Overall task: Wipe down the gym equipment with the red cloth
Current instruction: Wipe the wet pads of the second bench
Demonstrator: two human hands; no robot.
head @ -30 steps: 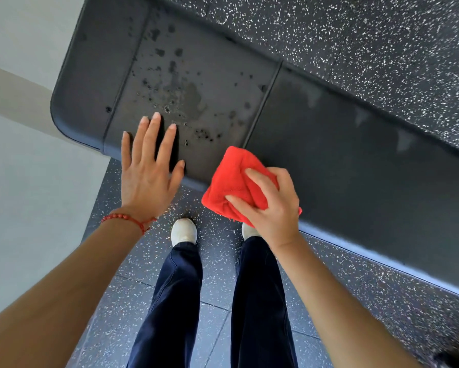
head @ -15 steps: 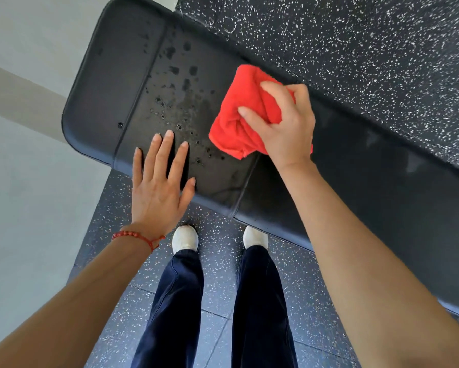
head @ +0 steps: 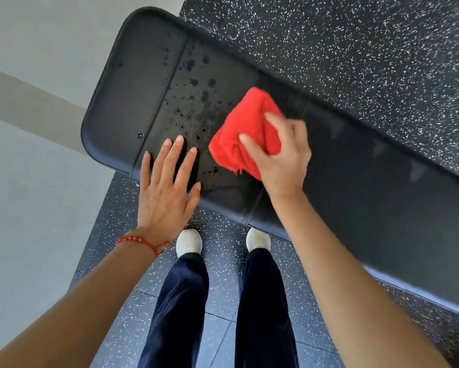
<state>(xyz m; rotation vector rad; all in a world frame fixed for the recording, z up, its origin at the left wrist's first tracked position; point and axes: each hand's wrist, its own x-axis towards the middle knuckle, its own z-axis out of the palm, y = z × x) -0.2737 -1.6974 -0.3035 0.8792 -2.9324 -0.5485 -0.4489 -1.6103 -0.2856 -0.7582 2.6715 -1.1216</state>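
1. A view from the head looks straight down at a black padded bench [head: 369,187] that runs from upper left to lower right over a dark speckled floor [head: 355,49]
2. The right hand [head: 281,160] presses a bunched red cloth [head: 249,128] onto the pad, near the seam between its two sections; the fingers [head: 252,147] curl over the cloth and grip it
3. The cloth lies on top of the bench, just right of a patch of dark wet droplets [head: 194,102]
4. The left hand [head: 167,189] rests flat on the pad's near edge, fingers spread and straight, just beside the cloth but not touching it
5. A red bead bracelet [head: 141,241] circles the left wrist
6. Below the bench stand two legs in dark trousers [head: 180,301] and white shoes [head: 188,241]
7. A pale grey floor [head: 32,181] fills the left side
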